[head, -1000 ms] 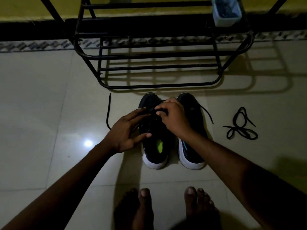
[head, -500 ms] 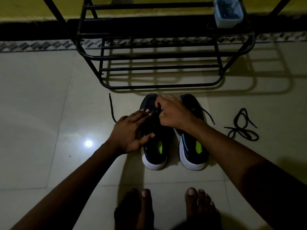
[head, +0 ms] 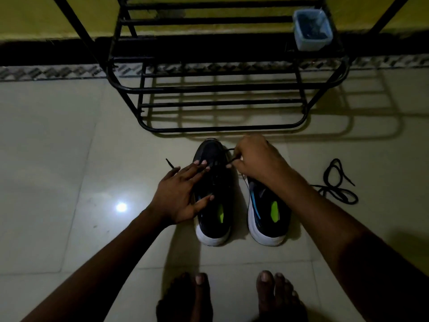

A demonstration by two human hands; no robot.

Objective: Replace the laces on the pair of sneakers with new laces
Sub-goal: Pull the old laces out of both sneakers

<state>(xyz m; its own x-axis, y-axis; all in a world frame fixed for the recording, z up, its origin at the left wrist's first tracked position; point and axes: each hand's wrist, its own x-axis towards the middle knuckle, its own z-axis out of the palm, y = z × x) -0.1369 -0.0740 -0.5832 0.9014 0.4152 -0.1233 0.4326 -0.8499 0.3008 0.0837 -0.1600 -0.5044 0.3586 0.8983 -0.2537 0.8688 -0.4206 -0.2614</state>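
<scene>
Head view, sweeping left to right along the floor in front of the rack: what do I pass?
Light reflection on the tile → left hand → left sneaker → right sneaker → loose lace bundled on the floor.

Both bare forearms (head: pixel 104 256) reach from the lower corners toward mid-frame. The left hand (head: pixel 183 194) lies flat, fingers straight and spread, on a shoe (head: pixel 213 228). The right hand (head: pixel 257 159), knuckles up, curls its grip on a thin lace (head: pixel 230 149). Two bare feet (head: pixel 199 296) show at bottom centre.
</scene>
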